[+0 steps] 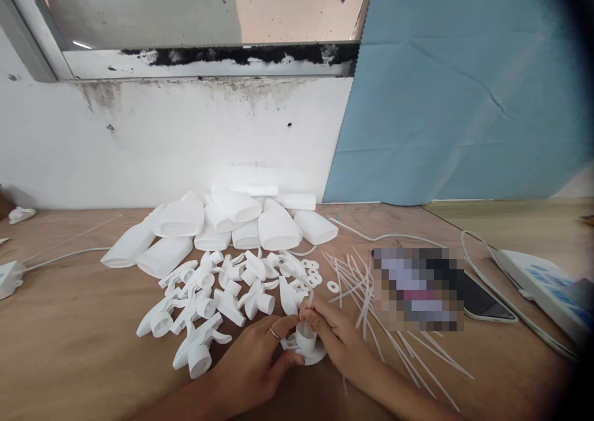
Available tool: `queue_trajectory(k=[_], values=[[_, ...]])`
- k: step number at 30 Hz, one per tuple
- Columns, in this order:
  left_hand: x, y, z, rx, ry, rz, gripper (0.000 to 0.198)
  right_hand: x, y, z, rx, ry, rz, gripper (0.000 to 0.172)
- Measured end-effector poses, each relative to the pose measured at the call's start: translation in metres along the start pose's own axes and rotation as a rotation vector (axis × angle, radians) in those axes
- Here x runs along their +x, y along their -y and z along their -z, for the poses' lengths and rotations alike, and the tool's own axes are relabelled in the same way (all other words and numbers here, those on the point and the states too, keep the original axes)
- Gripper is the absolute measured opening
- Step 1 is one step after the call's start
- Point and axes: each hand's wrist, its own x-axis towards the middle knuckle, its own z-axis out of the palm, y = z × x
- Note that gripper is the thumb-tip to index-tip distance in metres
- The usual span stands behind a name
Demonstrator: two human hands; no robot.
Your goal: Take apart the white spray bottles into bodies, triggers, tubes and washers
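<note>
Between my two hands, a white trigger spray head is held low over the table with its round cap facing up. My left hand, with a ring on one finger, is closed around its left side. From the right, my right hand pinches at the cap opening, with what looks like the end of a thin white tube showing above the fingertips. The fingers hide most of the contact. Several more spray heads lie loose left of and beyond my hands. Small white ring washers lie just past my right hand.
Several white flat bottles are piled against the wall. Thin white tubes lie scattered at the right, beside a phone with a blurred-out patch. A white cable and a power strip are farther right. Blue cloth hangs behind.
</note>
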Motion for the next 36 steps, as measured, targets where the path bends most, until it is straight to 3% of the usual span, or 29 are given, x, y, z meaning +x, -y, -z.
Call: queue_trajectory(k=[4,8,11,14,16,18,20,22,24,27,29,32,36], values=[[0.0,0.001,0.001,-0.016,0.001,0.018,0.044,-0.002,0.0,-0.001,0.041,-0.001,-0.048,0.035],[0.0,-0.001,0.004,-0.072,-0.016,0.135,0.044,-0.008,-0.001,0.007,0.03,-0.027,-0.049,0.021],[0.0,-0.002,0.005,-0.109,-0.06,0.26,0.048,-0.01,0.0,0.02,-0.17,-0.038,0.205,0.039],[0.0,-0.004,0.005,-0.231,-0.111,0.318,0.037,-0.009,0.0,0.03,-0.538,0.14,0.559,0.061],[0.001,-0.009,0.007,-0.323,-0.121,0.294,0.028,-0.009,-0.001,0.031,-0.706,0.208,0.655,0.068],[0.003,-0.015,0.013,-0.381,-0.093,0.246,0.025,-0.01,-0.002,0.03,-0.774,0.166,0.668,0.065],[0.006,-0.021,0.026,-0.378,-0.063,0.219,0.024,-0.011,-0.004,0.028,-0.796,0.083,0.68,0.058],[0.012,-0.022,0.046,-0.337,-0.131,0.227,0.024,-0.012,-0.005,0.028,-0.809,0.029,0.719,0.055],[0.019,-0.013,0.071,-0.354,-0.364,0.246,0.024,-0.012,-0.006,0.029,-0.805,-0.017,0.727,0.056],[0.025,0.017,0.108,-0.519,-0.839,0.317,0.032,-0.012,-0.008,0.031,-0.786,-0.076,0.698,0.058],[0.023,0.04,0.128,-0.643,-0.97,0.397,0.036,-0.011,-0.009,0.031,-0.771,-0.088,0.697,0.056],[0.012,0.067,0.145,-0.731,-0.894,0.529,0.043,-0.011,-0.009,0.03,-0.758,-0.073,0.695,0.052],[0.003,0.079,0.154,-0.759,-0.757,0.626,0.052,-0.01,-0.008,0.028,-0.764,-0.053,0.695,0.052]])
